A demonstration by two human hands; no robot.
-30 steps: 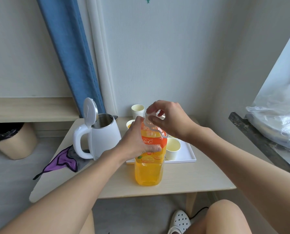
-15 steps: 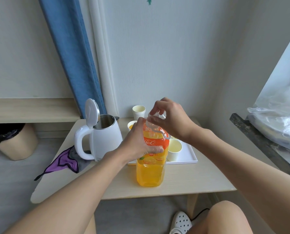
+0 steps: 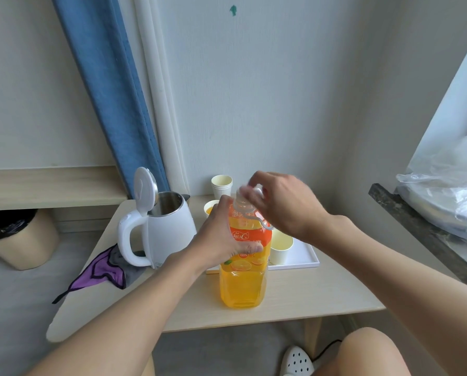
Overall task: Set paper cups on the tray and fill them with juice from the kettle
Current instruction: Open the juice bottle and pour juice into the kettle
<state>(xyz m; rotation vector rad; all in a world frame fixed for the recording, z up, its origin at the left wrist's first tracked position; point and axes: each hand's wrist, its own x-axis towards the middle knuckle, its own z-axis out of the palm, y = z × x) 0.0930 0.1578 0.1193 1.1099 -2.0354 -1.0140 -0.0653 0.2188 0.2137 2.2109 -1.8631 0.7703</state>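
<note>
A large orange juice bottle (image 3: 243,283) stands upright near the table's front edge. My left hand (image 3: 221,237) grips its orange label from the left. Over its neck, my right hand (image 3: 284,202) pinches the white cap (image 3: 256,191); motion blur hides whether the cap sits on the neck. The white kettle (image 3: 169,229) stands to the left with its lid flipped up. Behind the bottle lies the white tray (image 3: 305,256), holding a pale paper cup (image 3: 281,246) and another cup with juice (image 3: 210,208). A stack of paper cups (image 3: 221,185) stands by the wall.
A purple and grey cloth (image 3: 102,272) hangs over the table's left edge. A bin (image 3: 17,237) with a black liner sits on the floor at left. At right, a dark ledge (image 3: 417,229) carries a plastic-wrapped bundle (image 3: 449,196). My knee and a white shoe show below.
My right hand has kept working at the bottle's cap, its fingers shifting around the top. The left hand has kept its hold on the bottle, which has stayed in place.
</note>
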